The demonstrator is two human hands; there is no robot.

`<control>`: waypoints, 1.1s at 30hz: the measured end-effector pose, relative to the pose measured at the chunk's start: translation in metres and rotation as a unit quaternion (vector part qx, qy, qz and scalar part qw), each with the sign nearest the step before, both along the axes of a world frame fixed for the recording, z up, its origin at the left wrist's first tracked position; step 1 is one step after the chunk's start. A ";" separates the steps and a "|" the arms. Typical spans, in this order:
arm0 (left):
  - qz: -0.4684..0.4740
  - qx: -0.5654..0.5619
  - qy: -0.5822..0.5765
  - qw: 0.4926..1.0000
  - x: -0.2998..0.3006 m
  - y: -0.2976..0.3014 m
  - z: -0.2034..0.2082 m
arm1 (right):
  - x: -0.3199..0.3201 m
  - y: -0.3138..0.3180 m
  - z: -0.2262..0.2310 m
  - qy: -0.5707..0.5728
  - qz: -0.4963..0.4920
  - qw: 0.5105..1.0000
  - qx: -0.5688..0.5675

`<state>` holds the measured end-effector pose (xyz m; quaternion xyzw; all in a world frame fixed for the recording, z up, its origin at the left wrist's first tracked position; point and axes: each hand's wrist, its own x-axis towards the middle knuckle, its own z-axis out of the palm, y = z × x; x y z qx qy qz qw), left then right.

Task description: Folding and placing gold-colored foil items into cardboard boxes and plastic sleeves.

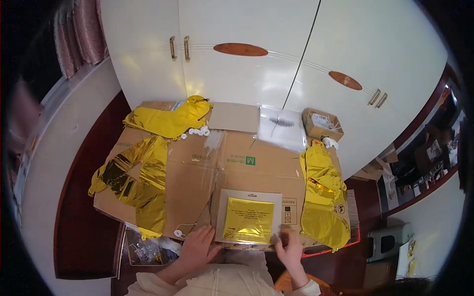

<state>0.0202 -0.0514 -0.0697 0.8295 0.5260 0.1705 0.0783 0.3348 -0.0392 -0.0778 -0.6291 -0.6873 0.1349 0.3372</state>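
Observation:
A flat clear packet lies in front of me, holding a grey card and a folded gold foil sheet with small dark print. My left hand rests at its lower left corner, fingers stretched out over the cardboard and thumb apart. At the lower right corner is my right hand, its fingers bent and its thumb at the packet's edge. Just beyond my left fingertips is a small white disc with a thin cord.
Flat gold foil balloons lie at the far left, near left and right of the cardboard. Behind are white discs, a grey card, clear bags and an open box. White cabinets stand behind.

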 end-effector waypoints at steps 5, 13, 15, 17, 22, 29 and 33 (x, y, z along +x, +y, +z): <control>0.085 -0.048 -0.102 0.990 0.017 0.044 -0.008 | 0.003 0.023 -0.020 0.097 -0.011 0.990 -0.099; 0.120 -0.189 -0.310 0.924 0.017 0.061 -0.017 | -0.004 0.042 -0.020 0.383 -0.002 0.904 -0.189; 0.134 -0.219 -0.384 0.887 0.015 0.063 -0.018 | -0.001 0.045 -0.001 0.440 0.013 0.847 -0.298; 0.131 -0.249 -0.427 0.860 0.011 0.064 -0.020 | -0.006 0.046 -0.005 0.509 0.046 0.817 -0.267; 0.082 -0.219 -0.551 0.801 0.001 0.069 -0.024 | -0.005 0.047 -0.022 0.561 0.050 0.794 -0.228; 0.098 -0.200 -0.428 0.876 -0.006 0.064 0.002 | -0.014 0.042 -0.024 0.570 0.096 0.794 -0.190; 0.151 -0.185 -0.310 0.920 0.001 0.060 0.024 | -0.017 0.039 -0.021 0.539 0.090 0.815 -0.194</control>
